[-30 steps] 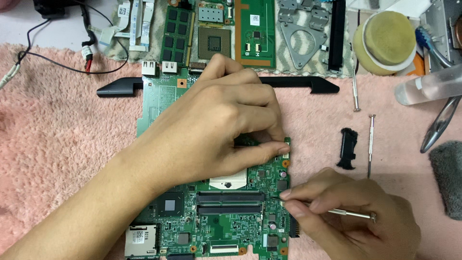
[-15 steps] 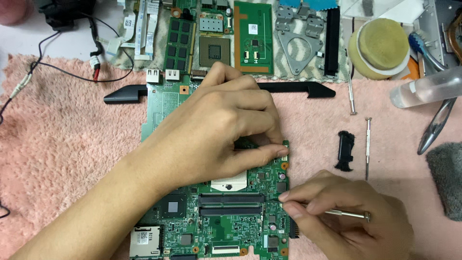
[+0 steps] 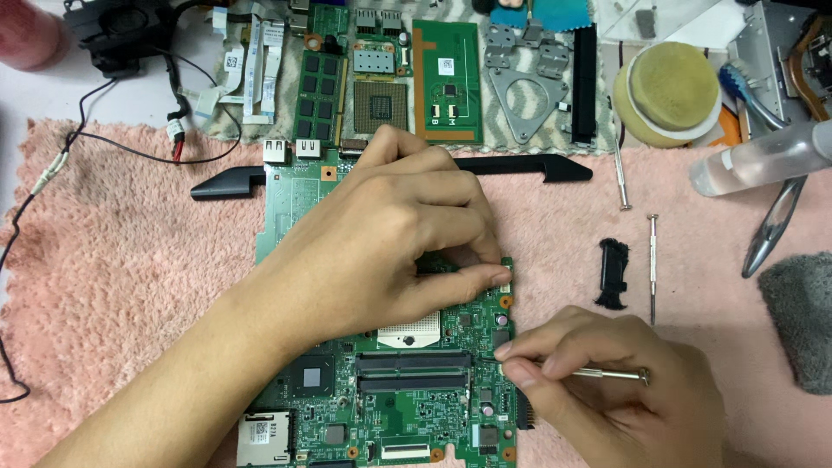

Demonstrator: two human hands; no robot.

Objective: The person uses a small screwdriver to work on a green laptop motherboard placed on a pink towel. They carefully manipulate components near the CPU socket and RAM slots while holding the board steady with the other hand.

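From the head camera, a green laptop motherboard (image 3: pixel 390 407) lies flat on a pink fluffy mat (image 3: pixel 130 277) that covers the surface; the board reaches from the mat's upper middle down to the bottom edge of the picture. The left hand (image 3: pixel 390 243) lies palm-down across the upper half of the board, fingers curled together, thumb and fingertips pressing on the board's right edge near a small connector; it grips nothing that can be lifted, only steadies the board. The right hand (image 3: pixel 607 390) sits at the board's lower right edge, fingers pinched tight on a thin metal screwdriver (image 3: pixel 598 373); the shaft runs between thumb and forefinger, its tip meets the board's right margin, its end sticks out past the knuckles.

Just beyond the left hand a long black plastic strip (image 3: pixel 537 166) lies across the mat, partly hidden by the board. To the right of the board a small black bracket (image 3: pixel 612 274) rests on the mat, and beside it two more slim screwdrivers (image 3: pixel 652 260); further right lie metal tweezers (image 3: pixel 771 227) and a grey cloth (image 3: pixel 802 316). Along the top sit memory modules (image 3: pixel 316 95), a processor chip (image 3: pixel 380 106), a green circuit card (image 3: pixel 446 82), a metal mounting bracket (image 3: pixel 523 91) and a round tin with a yellow sponge (image 3: pixel 672 87).
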